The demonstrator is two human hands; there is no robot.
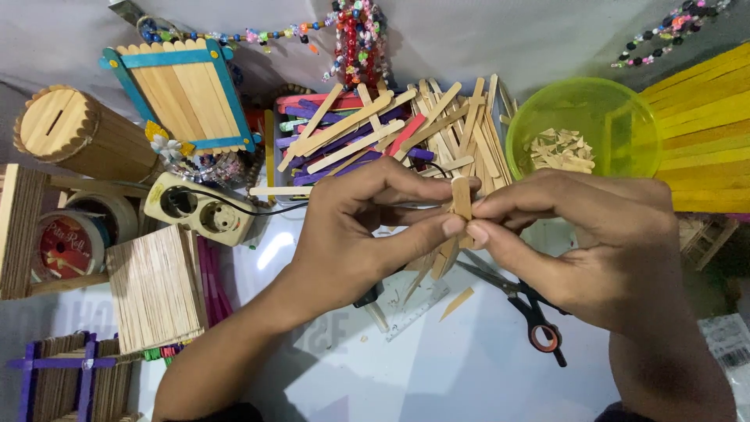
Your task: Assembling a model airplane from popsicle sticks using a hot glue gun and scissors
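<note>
Above the middle of the table we hold a small bundle of short craft sticks (461,199), pinched from both sides so the pieces stay aligned. Our left hand (355,230) grips it with thumb and fingertips; our right hand (601,242) closes on its top end. Just beneath lie scissors (523,309) and a clear ruler (418,309). Behind sit a pile of plain and coloured sticks (391,133) and a green bowl (625,109) of offcuts, near at hand.
</note>
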